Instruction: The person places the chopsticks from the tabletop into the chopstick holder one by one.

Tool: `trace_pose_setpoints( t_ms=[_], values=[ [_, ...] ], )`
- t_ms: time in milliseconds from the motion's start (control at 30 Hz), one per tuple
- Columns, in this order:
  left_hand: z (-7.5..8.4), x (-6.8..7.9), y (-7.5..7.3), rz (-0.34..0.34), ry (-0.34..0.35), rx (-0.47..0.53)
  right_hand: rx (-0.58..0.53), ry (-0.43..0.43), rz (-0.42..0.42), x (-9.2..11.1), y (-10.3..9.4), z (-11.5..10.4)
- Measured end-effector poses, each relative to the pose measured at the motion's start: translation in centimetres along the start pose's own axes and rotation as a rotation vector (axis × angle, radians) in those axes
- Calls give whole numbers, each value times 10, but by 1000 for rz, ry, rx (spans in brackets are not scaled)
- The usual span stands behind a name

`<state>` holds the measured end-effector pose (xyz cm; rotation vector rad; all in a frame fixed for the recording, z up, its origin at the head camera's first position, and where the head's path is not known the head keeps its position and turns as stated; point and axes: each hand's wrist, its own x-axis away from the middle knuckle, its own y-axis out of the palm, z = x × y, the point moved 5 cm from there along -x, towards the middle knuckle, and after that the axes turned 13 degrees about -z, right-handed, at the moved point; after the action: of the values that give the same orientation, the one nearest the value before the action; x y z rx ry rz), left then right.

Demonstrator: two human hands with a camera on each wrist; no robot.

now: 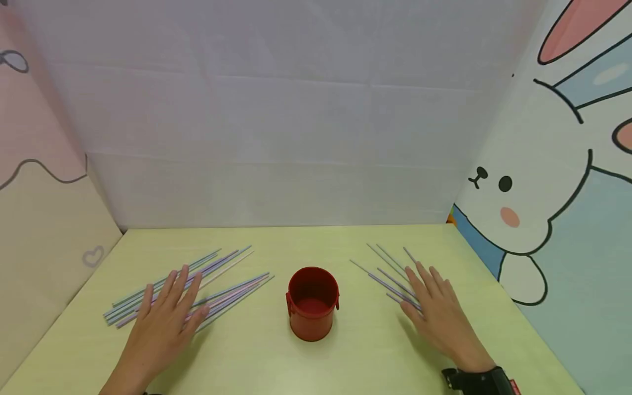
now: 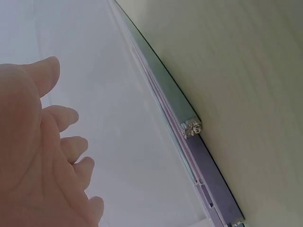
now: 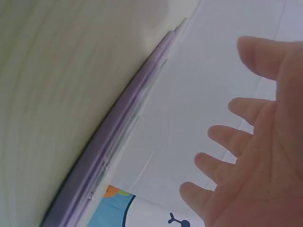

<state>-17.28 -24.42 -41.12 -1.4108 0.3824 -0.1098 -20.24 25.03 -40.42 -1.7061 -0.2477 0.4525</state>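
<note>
On the left of the table, several thin pastel sticks (image 1: pixel 222 262) in blue, green, purple and white lie slanted in two loose groups. Over them hovers my left hand (image 1: pixel 165 318), palm down with fingers spread. A smaller scatter of purple and bluish sticks (image 1: pixel 395 281) lies on the right, partly hidden by my right hand (image 1: pixel 439 312), whose fingers are extended above it. Both wrist views show a gap between the palms and the sticks (image 2: pixel 165 90). Neither hand holds anything. Between the hands stands a small red bucket (image 1: pixel 311 325), upright, with no contents visible.
The pale yellow-green table (image 1: pixel 316 373) is enclosed by a white back panel (image 1: pixel 276 126). A printed panel with a rabbit (image 1: pixel 533 164) stands at the right, and a pink and cream one (image 1: pixel 39 236) at the left. My right wrist wears a black band (image 1: pixel 479 381).
</note>
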Motion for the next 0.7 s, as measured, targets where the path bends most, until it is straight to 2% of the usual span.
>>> trace_pose_setpoints(
  t_ms=[133, 333, 500, 600, 700],
  values=[
    [6, -1, -2, 37, 53, 30, -8, -6, -24, 3, -8, 5],
    [21, -8, -15, 84, 142, 126, -36, 26, -73, 12, -23, 16],
    [32, -19, -18, 81, 156, 247, -41, 39, -161, 21, -25, 25],
    [42, -26, -14, 67, 175, 319, -64, 68, -226, 28, -22, 30],
    [54, -30, -8, 32, 194, 398, -69, 63, -256, 35, -19, 33]
  ],
)
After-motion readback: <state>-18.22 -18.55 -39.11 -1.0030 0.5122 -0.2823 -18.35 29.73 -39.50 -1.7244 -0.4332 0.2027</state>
